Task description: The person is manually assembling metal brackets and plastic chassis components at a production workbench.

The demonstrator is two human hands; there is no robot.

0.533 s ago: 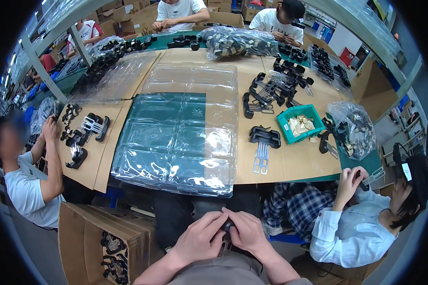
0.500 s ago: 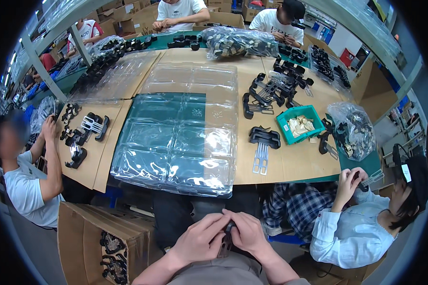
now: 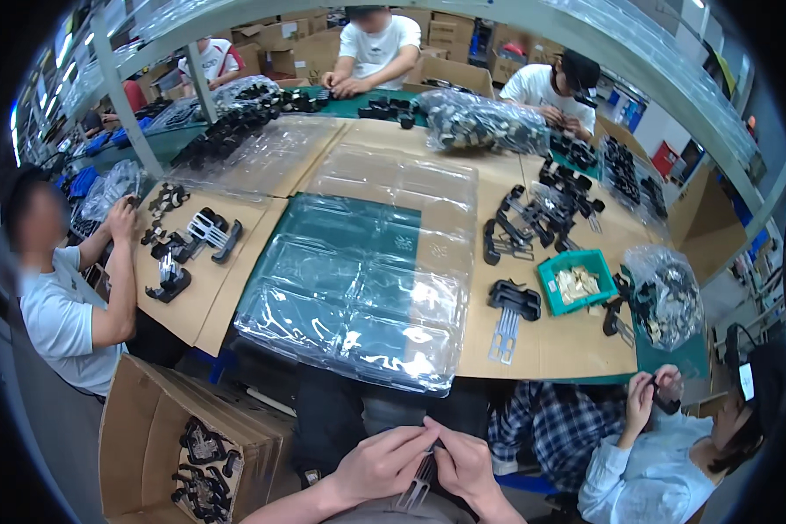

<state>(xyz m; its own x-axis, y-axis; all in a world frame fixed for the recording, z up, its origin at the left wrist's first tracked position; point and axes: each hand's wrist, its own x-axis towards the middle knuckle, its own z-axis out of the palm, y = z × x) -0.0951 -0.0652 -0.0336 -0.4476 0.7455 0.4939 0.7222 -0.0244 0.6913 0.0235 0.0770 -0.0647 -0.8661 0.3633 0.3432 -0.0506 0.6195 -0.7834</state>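
My left hand (image 3: 377, 463) and my right hand (image 3: 465, 460) meet low in the view, below the table's near edge, over my lap. Together they pinch a small grey metal clip with parallel prongs (image 3: 418, 485), which hangs down between my fingers. A black plastic part with a similar metal clip (image 3: 511, 307) lies on the brown table (image 3: 550, 349) ahead to the right. A stack of clear plastic blister trays (image 3: 358, 288) covers the green mat directly in front of me.
A green bin of small pale parts (image 3: 576, 281) sits right of the trays, beside a clear bag of parts (image 3: 668, 297). A cardboard box with black parts (image 3: 196, 450) stands at my lower left. Seated people work at the left, right and far side.
My hands stay together over my lap on the clip, with only slight finger movement. Nothing on the table has shifted.
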